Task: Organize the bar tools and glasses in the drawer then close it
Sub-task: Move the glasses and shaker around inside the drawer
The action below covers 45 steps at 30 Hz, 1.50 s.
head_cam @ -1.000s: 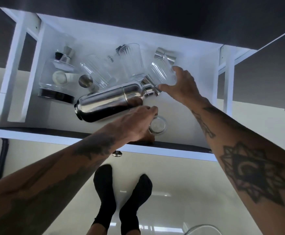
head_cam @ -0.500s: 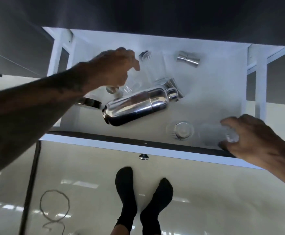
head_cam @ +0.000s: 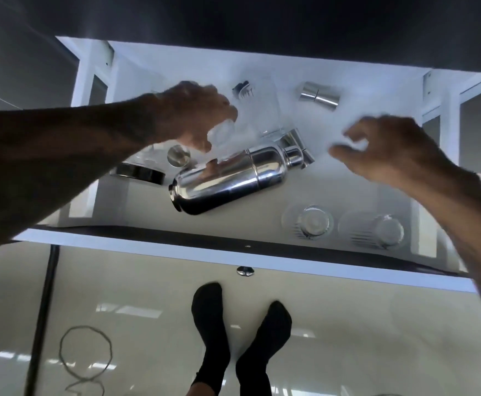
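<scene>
**Glass lifted over the open drawer**

White drawer (head_cam: 347,172) stands pulled out above a glossy pale floor (head_cam: 376,324). Left hand (head_cam: 193,115) grips a clear glass (head_cam: 225,135) just above the lying shaker (head_cam: 233,178). Right hand (head_cam: 387,150) hovers spread and empty. Two glasses (head_cam: 313,222) stand at the front-right corner; bare bottom lies behind them.

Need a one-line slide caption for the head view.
Left hand grips a clear glass above the shaker; right hand hovers open over the drawer.
</scene>
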{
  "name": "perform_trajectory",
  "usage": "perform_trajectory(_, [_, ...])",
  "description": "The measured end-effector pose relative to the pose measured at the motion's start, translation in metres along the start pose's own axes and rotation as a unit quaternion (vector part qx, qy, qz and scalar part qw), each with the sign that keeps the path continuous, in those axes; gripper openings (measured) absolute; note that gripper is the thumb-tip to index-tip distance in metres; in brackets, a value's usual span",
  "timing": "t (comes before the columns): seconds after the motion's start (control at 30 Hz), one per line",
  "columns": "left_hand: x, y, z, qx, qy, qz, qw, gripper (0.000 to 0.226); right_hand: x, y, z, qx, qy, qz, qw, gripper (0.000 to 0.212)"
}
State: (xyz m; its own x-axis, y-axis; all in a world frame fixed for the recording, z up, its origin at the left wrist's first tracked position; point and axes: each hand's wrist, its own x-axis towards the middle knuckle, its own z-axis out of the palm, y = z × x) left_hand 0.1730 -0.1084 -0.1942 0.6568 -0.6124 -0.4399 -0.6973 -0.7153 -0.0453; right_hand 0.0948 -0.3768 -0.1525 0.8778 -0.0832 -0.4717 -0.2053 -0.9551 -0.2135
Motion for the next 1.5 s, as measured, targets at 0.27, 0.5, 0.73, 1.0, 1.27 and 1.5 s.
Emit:
perform_trajectory(0.27, [-0.074, -0.002, -0.017, -0.176, 0.222, -0.059, 0.957, 0.063, 0.09, -0.091, 0.074, 0.052, 0.023, 0.007, 0.998, 0.058])
perform_trajectory(0.5, [-0.094, 0.062, -0.036, -0.375, 0.381, -0.086, 0.841, 0.058, 0.068, -0.04, 0.05, 0.123, 0.139, -0.084, 0.979, 0.062])
perform_trajectory(0.73, [-0.042, 0.143, -0.038, -0.541, 0.325, -0.073, 0.772, 0.055, -0.038, 0.063, -0.002, 0.09, 0.186, -0.088, 0.974, 0.056])
perform_trajectory(1.0, [-0.001, 0.189, -0.026, -0.505, 0.25, -0.101, 0.82, 0.054, -0.045, 0.083, 0.03, 0.087, 0.076, -0.015, 0.993, 0.054])
perform_trajectory(1.27, [0.021, 0.205, -0.011, -0.467, 0.162, -0.141, 0.858, 0.063, -0.026, 0.062, 0.046, 0.02, 0.047, -0.009, 0.999, 0.062])
perform_trajectory(1.5, [0.004, 0.207, -0.003, -0.505, 0.108, -0.195, 0.834, 0.077, -0.041, 0.082, 0.039, 0.093, 0.001, 0.014, 0.996, 0.078])
